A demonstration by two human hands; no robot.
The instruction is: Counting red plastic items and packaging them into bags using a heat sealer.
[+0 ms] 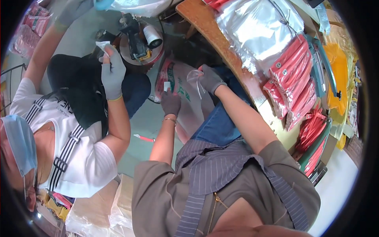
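Note:
In a dark grey glove, my left hand [170, 103] is closed on a small white rectangular piece [167, 85], too small to make out its kind. My right hand [211, 79], gloved in grey, pinches a thin clear plastic wrapper [194, 81] between thumb and fingers. Both hands are above a large translucent plastic sack [187, 103] with red and green print, in front of my jean-clad leg. The two hands are apart.
On my left a masked co-worker's gloved hand [113, 75] holds a small white item; a black device [136, 41] and a white roll [152, 36] stand on a round stool. To my right, a wooden table [221, 33] bears red packets [290, 69]. A red-handled tool [144, 138] lies below.

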